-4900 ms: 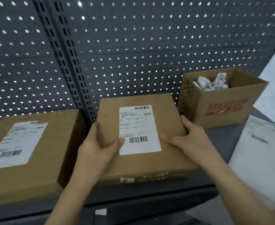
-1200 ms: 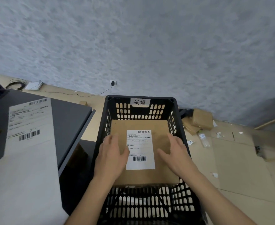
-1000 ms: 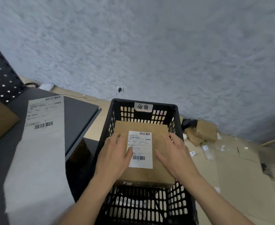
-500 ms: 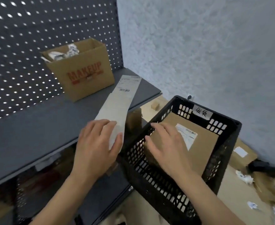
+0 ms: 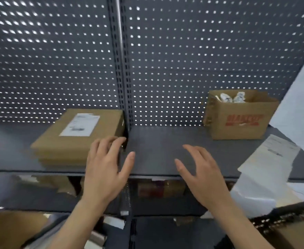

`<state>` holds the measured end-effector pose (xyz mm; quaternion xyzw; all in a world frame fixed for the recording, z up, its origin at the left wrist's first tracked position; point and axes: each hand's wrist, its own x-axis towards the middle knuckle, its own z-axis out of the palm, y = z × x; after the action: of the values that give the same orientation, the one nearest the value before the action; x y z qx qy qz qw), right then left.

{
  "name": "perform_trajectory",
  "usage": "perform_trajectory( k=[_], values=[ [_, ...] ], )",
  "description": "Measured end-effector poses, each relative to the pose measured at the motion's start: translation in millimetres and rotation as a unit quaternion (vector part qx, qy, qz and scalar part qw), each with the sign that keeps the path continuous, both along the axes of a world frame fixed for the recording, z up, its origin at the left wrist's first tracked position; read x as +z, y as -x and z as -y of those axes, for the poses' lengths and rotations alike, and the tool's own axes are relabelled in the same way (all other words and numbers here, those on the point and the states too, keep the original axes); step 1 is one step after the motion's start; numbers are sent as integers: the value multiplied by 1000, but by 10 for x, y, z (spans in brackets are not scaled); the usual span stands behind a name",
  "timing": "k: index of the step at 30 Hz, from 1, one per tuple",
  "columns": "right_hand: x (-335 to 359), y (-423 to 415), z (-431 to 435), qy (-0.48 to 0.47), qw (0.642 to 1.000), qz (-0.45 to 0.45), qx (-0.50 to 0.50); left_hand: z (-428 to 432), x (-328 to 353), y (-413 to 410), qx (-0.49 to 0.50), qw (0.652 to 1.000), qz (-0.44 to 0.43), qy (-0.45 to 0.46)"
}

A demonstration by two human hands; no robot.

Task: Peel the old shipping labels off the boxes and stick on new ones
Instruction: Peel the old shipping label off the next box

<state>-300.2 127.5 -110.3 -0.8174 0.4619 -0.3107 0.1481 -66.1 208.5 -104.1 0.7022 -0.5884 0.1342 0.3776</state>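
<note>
Left hand (image 5: 104,171): raised over the near edge of the shelf (image 5: 165,141), palm down. Fingers released and spread, grasping nothing. The fingertips overlap the near right corner of the closed cardboard box (image 5: 72,146); contact cannot be confirmed.
Right hand (image 5: 204,175): over the bare middle of the shelf, palm down. Fingers released and fanned, grasping nothing.
Closed cardboard box: flat on the left part of the shelf, its far right corner just beside the upright post (image 5: 123,69).
Shipping label (image 5: 80,125): stuck flat on top of the closed box, towards its far side. Print too blurred to read.
White label strip (image 5: 271,159): on the right end of the shelf, hanging over the near edge. Apart from both hands.
Open cardboard box (image 5: 237,121): far right of the shelf, against the pegboard back panel (image 5: 183,60). Red print on its near face, blurred. Crumpled white papers (image 5: 233,97) inside.
Black crate (image 5: 289,213): near right, below shelf level, only partly in frame; brown cardboard shows inside it.
Lower shelf (image 5: 156,191): holds blurred items that cannot be identified.
</note>
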Motion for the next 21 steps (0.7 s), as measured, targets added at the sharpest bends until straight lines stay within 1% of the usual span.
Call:
perform_trajectory(
  k=[5, 10, 13, 16, 19, 21],
  values=[
    [81, -1004, 149, -4, 999, -9, 51, -124, -2, -878, 61, 998, -22, 7],
    [73, -1689, 276, -22, 997, -27, 65, -65, -48, -1484, 99, 994, -47, 2],
    [84, -1995, 354, -40, 995, -53, 69, 6, -116, -1821, 155, 986, -28, -45],
    [58, -2253, 445, -56, 989, -111, 74, 70, -192, -2083, 227, 966, -6, -123],
    [-23, -2409, 501, -105, 981, -135, 94, 80, -233, -2193, 257, 944, -44, -202],
    [-44, -2449, 520, -130, 979, -126, 99, 77, -236, -2195, 252, 942, -74, -210]
  ],
)
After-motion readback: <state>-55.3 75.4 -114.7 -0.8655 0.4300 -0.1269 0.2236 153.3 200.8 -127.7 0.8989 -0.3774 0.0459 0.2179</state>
